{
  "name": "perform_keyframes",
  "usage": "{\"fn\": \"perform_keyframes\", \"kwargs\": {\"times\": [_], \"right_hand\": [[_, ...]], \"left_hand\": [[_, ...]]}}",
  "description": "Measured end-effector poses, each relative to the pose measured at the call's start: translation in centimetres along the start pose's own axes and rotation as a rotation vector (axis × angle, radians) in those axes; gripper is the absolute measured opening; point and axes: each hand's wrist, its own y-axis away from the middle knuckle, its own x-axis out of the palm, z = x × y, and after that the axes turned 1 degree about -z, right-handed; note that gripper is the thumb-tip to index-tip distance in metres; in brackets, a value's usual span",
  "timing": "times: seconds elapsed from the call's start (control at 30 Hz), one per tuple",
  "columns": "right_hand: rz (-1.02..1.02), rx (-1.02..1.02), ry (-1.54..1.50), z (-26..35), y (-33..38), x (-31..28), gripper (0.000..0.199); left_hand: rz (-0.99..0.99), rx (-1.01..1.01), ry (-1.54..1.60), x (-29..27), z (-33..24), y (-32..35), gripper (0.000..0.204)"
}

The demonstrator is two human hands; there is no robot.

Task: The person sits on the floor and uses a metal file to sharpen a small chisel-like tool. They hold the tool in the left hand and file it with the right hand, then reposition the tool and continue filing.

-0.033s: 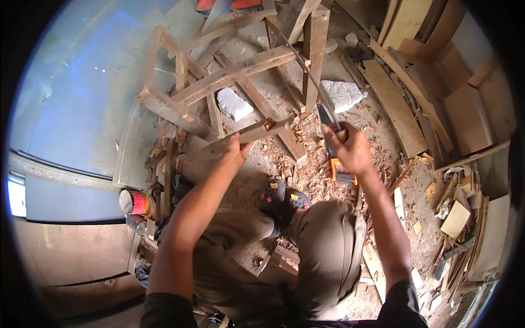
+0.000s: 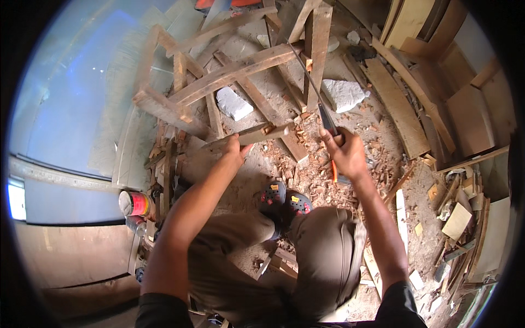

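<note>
My left hand (image 2: 235, 150) grips a short wooden bar (image 2: 270, 133) with a notch cut near its far end, holding it above the floor. In my right hand (image 2: 348, 154) is the black and orange handle of a handsaw (image 2: 327, 116). The saw's narrow blade points up and away, seen almost edge-on, and is apart from the bar. Beyond both hands stands a wooden frame (image 2: 235, 75) of joined beams, and the blade passes in front of its right upright post (image 2: 317, 52). My fingers hide most of the saw handle.
Wood chips (image 2: 322, 175) cover the floor around my shoes (image 2: 284, 199). White blocks (image 2: 342, 95) lie near the frame. Long planks (image 2: 396, 106) and scrap wood (image 2: 456, 221) line the right. A pink-labelled can (image 2: 134, 203) stands left, beside a pale blue panel (image 2: 71, 109).
My right hand has turned the handsaw, so less of its orange handle shows and the blade tip sits slightly lower. The bar in my left hand has barely moved.
</note>
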Motion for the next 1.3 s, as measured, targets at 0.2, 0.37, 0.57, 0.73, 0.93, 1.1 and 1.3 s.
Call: {"fn": "perform_keyframes", "kwargs": {"times": [0.2, 0.37, 0.57, 0.73, 0.93, 1.1, 1.3], "right_hand": [[0.017, 0.277, -0.387, -6.1, -1.2, 12.4, 0.058], [-0.056, 0.28, -0.377, -11.9, -2.1, 15.5, 0.046], [-0.054, 0.269, -0.124, -18.4, -6.1, 17.5, 0.035], [-0.058, 0.384, 0.025, -19.9, -5.0, 19.2, 0.045], [-0.178, 0.297, -0.05, -21.7, -4.5, 20.5, 0.039], [-0.097, 0.309, -0.044, -21.7, -4.2, 20.1, 0.044], [-0.099, 0.249, 0.005, -21.1, -0.5, 17.8, 0.038]], "left_hand": [[-0.046, -0.105, -0.194, -3.2, 4.3, -4.3, 0.037], [0.128, -0.324, -0.14, -5.1, 8.3, -4.2, 0.047], [0.211, -0.3, 0.143, -6.1, 15.5, -8.6, 0.042], [0.162, -0.328, 0.039, -6.1, 16.5, -8.8, 0.028], [0.456, 0.27, -1.418, -6.9, 9.3, -11.8, 0.08], [0.679, 1.236, -2.058, -3.9, 9.6, -13.0, 0.098], [0.834, 0.831, -2.089, -4.0, 10.3, -14.4, 0.099]]}}
